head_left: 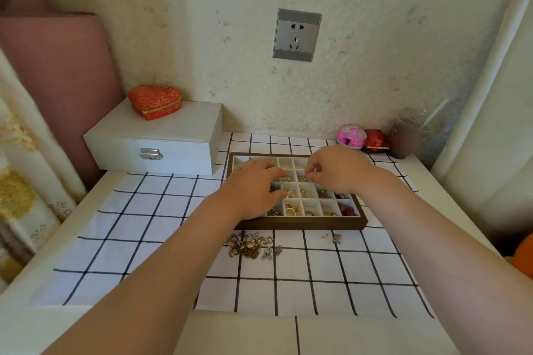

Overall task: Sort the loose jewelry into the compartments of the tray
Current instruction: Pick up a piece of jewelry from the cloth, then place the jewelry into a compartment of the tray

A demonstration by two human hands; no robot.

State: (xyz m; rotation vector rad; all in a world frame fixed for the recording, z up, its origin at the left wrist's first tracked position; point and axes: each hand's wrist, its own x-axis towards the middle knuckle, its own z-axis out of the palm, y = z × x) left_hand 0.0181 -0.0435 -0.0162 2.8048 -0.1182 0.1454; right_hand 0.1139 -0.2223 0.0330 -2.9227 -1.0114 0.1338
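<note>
Both hands are over the tray (302, 224), and that hides a lot. The left hand (253, 190) lies across its left compartments, fingers loose and spread, holding nothing I can see, and everything beneath it is out of sight. The right hand (336, 170) covers the far right corner, fingers curled down with the tips bunched over a middle compartment. There's a silvery speck right at those tips, but whether they pinch it or just hover, I cannot tell. The tray is a dark wooden frame around a grid of pale, square, soft-looking cells. In the near row gold rings (292, 209) gleam, and red beads (346, 209) sit in the right corner cell; other cells hold metal bits too tiny to name. Just near of the tray, on the cloth (144, 225), white with a black grid, lies the loose pile (251, 245), a tangle of gold and silver, with two small silver pieces (331, 237) apart to its right. Far left, a white box (173, 135) with a metal clasp carries a red heart box (155, 101) patterned in gold. Far right stand a pink round tin (351, 134), a red box (375, 140) and a dark cup (403, 138), all blurred. An orange shape (525, 256) is cut off at the right edge.
</note>
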